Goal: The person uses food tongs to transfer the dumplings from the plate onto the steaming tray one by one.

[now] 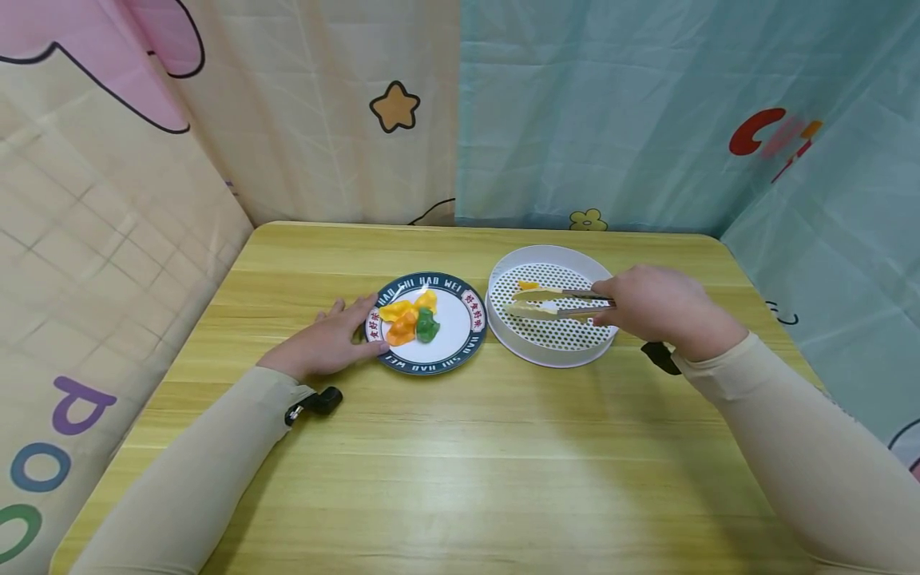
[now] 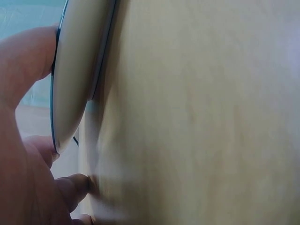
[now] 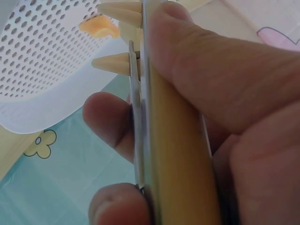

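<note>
My left hand [image 1: 327,339] rests at the left edge of a round plate [image 1: 460,355] with a dark patterned rim, thumb and index finger spread and touching the rim. On the plate lie yellow pieces [image 1: 398,311], an orange piece [image 1: 402,329] and a green piece [image 1: 427,326], dumpling-like in shape. My right hand [image 1: 650,307] grips a pair of tongs [image 1: 532,311] with cream tips, held apart over a white perforated basket [image 1: 552,355]. Inside the basket are a yellow-orange piece [image 1: 528,284], a small white piece [image 1: 549,306] and an orange bit partly hidden by the tongs and fingers.
Plate and basket stand side by side on a wood-grain table [image 1: 460,479], near its back edge. Printed curtains [image 1: 611,120] hang behind the table and along both sides.
</note>
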